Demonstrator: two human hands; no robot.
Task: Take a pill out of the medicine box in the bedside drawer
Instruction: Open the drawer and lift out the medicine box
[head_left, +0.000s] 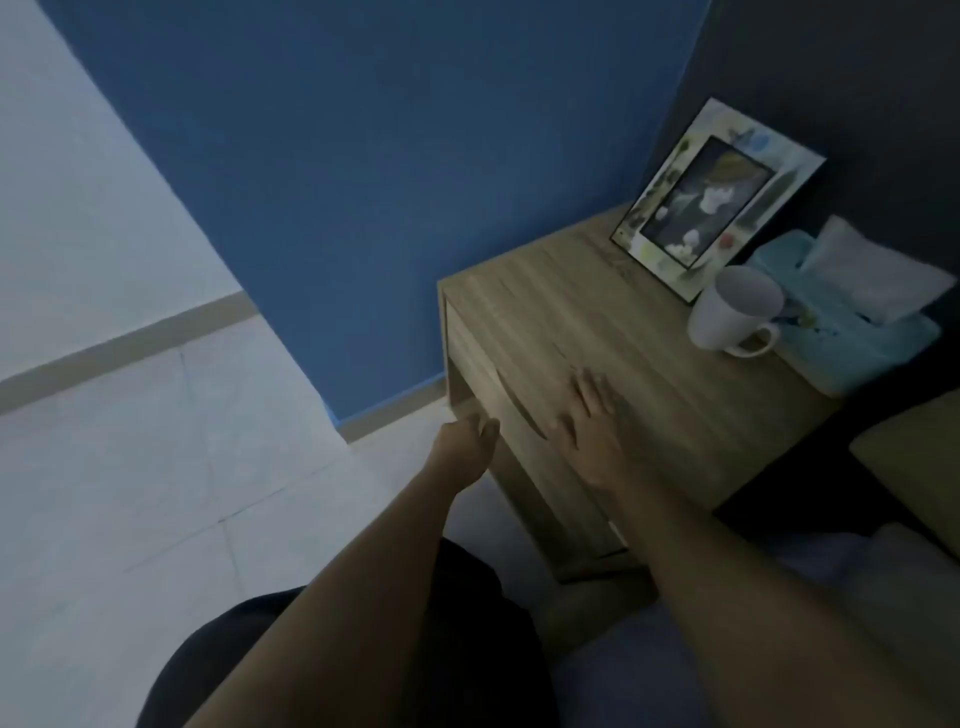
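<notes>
The wooden bedside table stands against the blue wall, and its drawer looks closed. A dark curved handle slot runs along the drawer's top edge. My left hand is at the lower edge of the drawer front, with the fingers curled around that edge. My right hand lies flat on the tabletop by its front edge, just above the drawer, fingers spread and holding nothing. No medicine box or pill is in sight.
A white mug, a picture frame and a light blue tissue pack stand at the back right of the tabletop. A bed with a pillow is on the right. Pale tiled floor lies to the left.
</notes>
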